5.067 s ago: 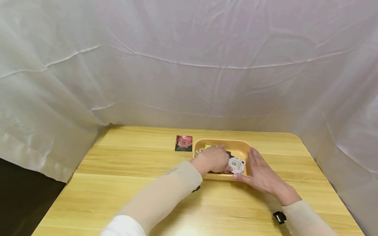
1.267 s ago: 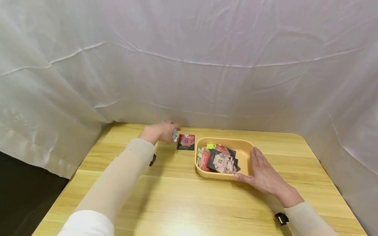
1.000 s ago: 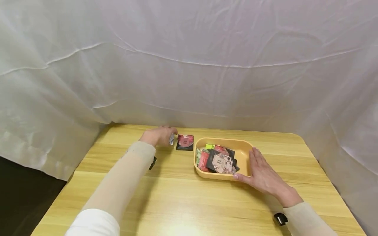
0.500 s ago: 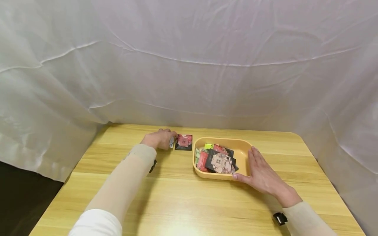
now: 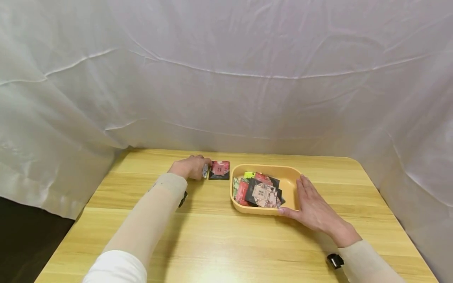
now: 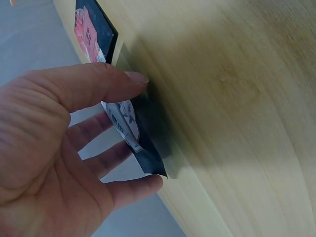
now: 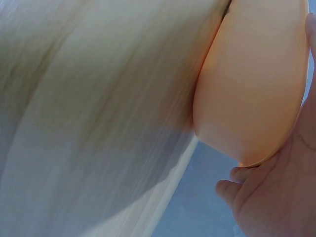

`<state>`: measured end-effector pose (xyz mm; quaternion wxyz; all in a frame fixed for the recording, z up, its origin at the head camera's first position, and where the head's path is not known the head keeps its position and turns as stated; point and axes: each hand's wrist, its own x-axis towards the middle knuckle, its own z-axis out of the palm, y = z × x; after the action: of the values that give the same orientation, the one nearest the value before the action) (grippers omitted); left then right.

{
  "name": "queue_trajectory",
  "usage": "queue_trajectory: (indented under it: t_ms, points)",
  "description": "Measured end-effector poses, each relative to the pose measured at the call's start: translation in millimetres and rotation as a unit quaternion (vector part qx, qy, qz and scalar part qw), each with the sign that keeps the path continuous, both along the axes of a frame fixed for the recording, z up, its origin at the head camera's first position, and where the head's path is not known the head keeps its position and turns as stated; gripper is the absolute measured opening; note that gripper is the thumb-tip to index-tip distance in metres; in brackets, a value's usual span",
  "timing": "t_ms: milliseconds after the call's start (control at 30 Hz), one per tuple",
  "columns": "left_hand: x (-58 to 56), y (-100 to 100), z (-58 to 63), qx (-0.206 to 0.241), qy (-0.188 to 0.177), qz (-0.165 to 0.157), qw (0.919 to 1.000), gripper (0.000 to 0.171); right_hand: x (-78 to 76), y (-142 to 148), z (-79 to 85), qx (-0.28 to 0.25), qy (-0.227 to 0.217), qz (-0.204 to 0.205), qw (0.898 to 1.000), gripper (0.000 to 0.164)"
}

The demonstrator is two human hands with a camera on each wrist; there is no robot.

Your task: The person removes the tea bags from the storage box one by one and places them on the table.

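My left hand (image 5: 192,167) pinches a small flat black sachet with a white-blue floral print (image 6: 126,123) by its edges, thumb on one side and fingertips on the other. In the left wrist view the sachet stands tilted close to the tabletop. Just right of it lies a black sachet with a red print (image 5: 219,170). The yellow plastic box (image 5: 291,190) holds several sachets, with a black one with a pale pink floral print (image 5: 263,193) on top. Against the box's right end rests my right hand (image 5: 316,208), fingers straight along the wall, thumb at the front rim.
Everything lies on a wood-grain table (image 5: 212,239). A pale cloth curtain (image 5: 226,102) hangs behind and at both sides, close to the back edge. Inside the box are also red sachets (image 5: 242,193), a green sachet (image 5: 235,188) and a bright yellow-green piece (image 5: 249,174).
Earlier my left hand was in the box at the white-printed sachet. It has carried that sachet left beside the red-printed one and lowered it to the table. My right hand stays put.
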<state>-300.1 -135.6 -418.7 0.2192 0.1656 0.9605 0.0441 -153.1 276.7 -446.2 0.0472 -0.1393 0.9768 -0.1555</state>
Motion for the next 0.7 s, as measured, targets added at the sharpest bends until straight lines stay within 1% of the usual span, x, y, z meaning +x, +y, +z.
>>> queue_trajectory:
  t_ms: [267, 533, 700]
  points:
    - [1.4, -1.5, -1.0, 0.013, -0.001, 0.000, 0.9999, 0.086, -0.8, 0.2, -0.3, 0.001, 0.001, 0.004, 1.000, 0.129]
    - [0.7, -2.0, -2.1, 0.012, 0.000, 0.005, 0.9999, 0.082, -0.8, -0.5, -0.2, 0.002, 0.003, 0.003, 1.000, 0.129]
    - [0.6, -3.0, -2.6, 0.021, 0.003, 0.003, 0.9998, 0.080, -2.1, -1.4, -0.3, 0.001, 0.002, 0.002, 1.000, 0.130]
